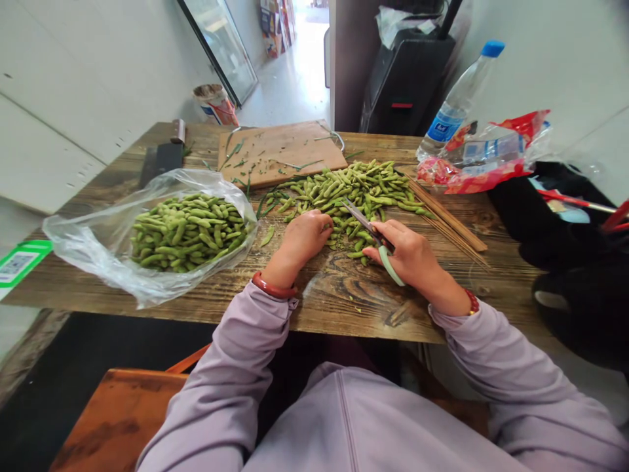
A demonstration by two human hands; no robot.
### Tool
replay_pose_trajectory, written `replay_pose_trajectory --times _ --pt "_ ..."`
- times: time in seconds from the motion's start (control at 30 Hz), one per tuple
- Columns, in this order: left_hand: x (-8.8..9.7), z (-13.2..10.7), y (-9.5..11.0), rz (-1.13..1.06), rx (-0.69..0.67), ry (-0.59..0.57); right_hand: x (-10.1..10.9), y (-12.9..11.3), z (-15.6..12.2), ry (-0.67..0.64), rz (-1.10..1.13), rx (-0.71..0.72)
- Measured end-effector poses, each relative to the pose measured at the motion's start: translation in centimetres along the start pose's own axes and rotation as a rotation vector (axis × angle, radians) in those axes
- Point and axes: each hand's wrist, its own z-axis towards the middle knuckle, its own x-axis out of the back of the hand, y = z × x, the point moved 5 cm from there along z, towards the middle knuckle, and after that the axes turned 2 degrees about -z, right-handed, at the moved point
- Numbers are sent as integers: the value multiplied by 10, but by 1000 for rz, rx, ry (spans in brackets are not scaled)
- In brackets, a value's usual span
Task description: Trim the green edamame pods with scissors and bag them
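Note:
My right hand [410, 252] grips a pair of scissors [362, 217] with pale green handles, its blades pointing up and left over a loose pile of green edamame pods [361, 183]. At the near left edge of this pile is my left hand [302, 241], its fingers curled in a pinch; whatever is between them is hidden. The scissor tips are close to the left fingers but apart from them. To the left, a clear plastic bag [83, 246] lies spread on the wooden table with many edamame pods [189, 229] inside its mouth.
Behind the pile lies a wooden cutting board [285, 147] with green scraps; a cleaver [167, 157] rests at its left. Wooden skewers [455, 226] lie right of the pods. Farther right are a water bottle [447, 121], red plastic packaging [501, 177] and a black bag [521, 216].

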Motion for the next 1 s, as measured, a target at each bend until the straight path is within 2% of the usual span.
replay_pose_trajectory --times 0.1,0.2,0.33,0.43,0.57,0.8,0.9,1.0 --pt "7 0 2 -163 11 46 0 2 0 1 0 -3" --pt "16 -1 3 -450 48 78 1 3 0 12 12 -11" --pt "17 -6 7 -852 108 32 0 5 1 5 12 -23" --pt "12 -9 12 -1043 150 -30 -2 6 1 -34 7 -39" --pt "7 -10 21 -1058 159 -61 -5 5 1 -80 18 -48" --pt "5 -9 32 -937 14 -62 -5 0 1 -82 44 -2" --pt "5 -10 29 -960 64 -56 -5 0 1 -64 47 18" --pt "7 -10 21 -1045 165 7 -5 3 0 -48 43 15"
